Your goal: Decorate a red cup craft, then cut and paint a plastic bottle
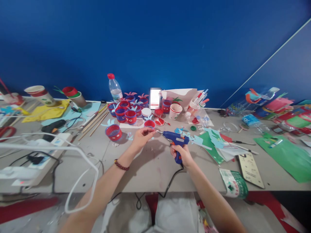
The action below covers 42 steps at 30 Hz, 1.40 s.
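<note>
A blue hot glue gun (177, 137) is gripped by its handle in my right hand (185, 156), with its metal nozzle pointing left. My left hand (144, 136) is closed in a pinch right at the nozzle tip; whatever lies between its fingertips is too small to make out. Just behind that hand stands a small red painted cup (149, 124). Farther left sits another red cup (113, 132) with light blue paper strips at its rim. Several red and purple cups with eyes and paper leaves, such as this one (130, 117), cluster behind.
A plastic bottle (115, 89) and a paper cup (175, 111) stand near the blue wall. White power strips (48, 158) and a looping white cable lie left. Paper scraps (216, 142), a green sheet (289, 155) and a green-white packet (233, 183) lie right. Wooden sticks (93, 124) rest left of the cups.
</note>
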{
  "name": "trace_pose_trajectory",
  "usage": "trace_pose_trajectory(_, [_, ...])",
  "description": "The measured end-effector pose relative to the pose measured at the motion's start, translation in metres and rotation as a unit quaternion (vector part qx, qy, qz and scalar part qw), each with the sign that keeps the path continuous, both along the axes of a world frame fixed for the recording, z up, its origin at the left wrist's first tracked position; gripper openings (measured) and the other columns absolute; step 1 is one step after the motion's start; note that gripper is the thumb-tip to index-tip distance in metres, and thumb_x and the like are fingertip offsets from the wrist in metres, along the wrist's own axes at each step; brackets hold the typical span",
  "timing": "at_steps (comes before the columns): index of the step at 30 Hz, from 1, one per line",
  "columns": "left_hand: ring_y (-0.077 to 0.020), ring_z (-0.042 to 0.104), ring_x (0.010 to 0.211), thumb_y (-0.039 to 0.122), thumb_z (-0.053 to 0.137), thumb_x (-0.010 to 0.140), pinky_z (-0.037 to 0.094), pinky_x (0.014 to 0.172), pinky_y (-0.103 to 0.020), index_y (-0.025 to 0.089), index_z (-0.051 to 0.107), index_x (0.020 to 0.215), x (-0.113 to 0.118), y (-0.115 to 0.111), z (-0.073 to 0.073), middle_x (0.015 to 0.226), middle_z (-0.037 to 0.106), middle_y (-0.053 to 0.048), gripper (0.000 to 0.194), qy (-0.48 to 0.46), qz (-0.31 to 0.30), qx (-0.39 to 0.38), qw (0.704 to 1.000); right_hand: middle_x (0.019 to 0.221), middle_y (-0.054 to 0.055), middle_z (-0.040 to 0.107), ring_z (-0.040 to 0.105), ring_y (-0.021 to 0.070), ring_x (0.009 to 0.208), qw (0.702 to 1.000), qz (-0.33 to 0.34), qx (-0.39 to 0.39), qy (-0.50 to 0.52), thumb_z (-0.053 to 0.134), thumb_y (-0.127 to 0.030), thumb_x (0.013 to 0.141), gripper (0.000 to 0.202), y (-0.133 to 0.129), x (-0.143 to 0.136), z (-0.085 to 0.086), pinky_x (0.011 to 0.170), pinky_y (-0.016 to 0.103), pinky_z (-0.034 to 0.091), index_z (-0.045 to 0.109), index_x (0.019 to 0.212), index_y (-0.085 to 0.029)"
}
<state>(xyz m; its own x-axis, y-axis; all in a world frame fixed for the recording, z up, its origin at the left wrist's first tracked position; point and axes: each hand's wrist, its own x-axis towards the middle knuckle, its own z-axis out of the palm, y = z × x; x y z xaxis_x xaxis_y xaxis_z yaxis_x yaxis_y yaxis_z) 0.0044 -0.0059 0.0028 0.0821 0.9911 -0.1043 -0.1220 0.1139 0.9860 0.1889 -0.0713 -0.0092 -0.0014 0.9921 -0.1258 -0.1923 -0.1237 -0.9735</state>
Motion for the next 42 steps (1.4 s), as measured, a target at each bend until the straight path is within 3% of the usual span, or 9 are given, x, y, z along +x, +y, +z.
trace_pose_trajectory(13, [-0.0032,0.032,0.043,0.044,0.084,0.052,0.021,0.04,-0.02,0.015,0.066,0.07,0.001,0.0,0.0,0.051,0.05,0.005,0.038,-0.002,-0.001,0.003,1.0,0.038,-0.003,0.047,0.041,0.009,0.037,1.0,0.003,0.004,-0.012,0.061,-0.034,0.063,0.021,0.0,0.001,0.0,0.039,0.023,0.035,0.05,0.052,-0.02])
trace_pose_trajectory(28, [-0.0032,0.029,0.043,0.045,0.082,0.056,0.02,0.041,-0.021,0.015,0.064,0.07,0.0,0.001,-0.002,0.05,0.048,0.006,0.037,0.003,-0.004,0.012,1.0,0.041,-0.005,0.05,0.043,0.0089,0.038,0.998,-0.047,-0.029,-0.022,0.065,-0.033,0.059,0.021,0.0,0.0,-0.007,0.038,0.022,0.037,0.057,0.069,-0.018])
trace_pose_trajectory(42, [-0.004,0.03,0.045,0.049,0.08,0.058,0.021,0.044,-0.02,0.015,0.062,0.067,0.001,-0.002,0.001,0.048,0.043,0.007,0.04,0.04,-0.017,0.051,0.998,0.046,-0.004,0.048,0.041,0.0084,0.04,0.978,-0.074,0.041,-0.188,0.061,-0.032,0.067,0.015,0.0,0.0,-0.016,0.038,0.021,0.035,0.059,0.066,-0.017])
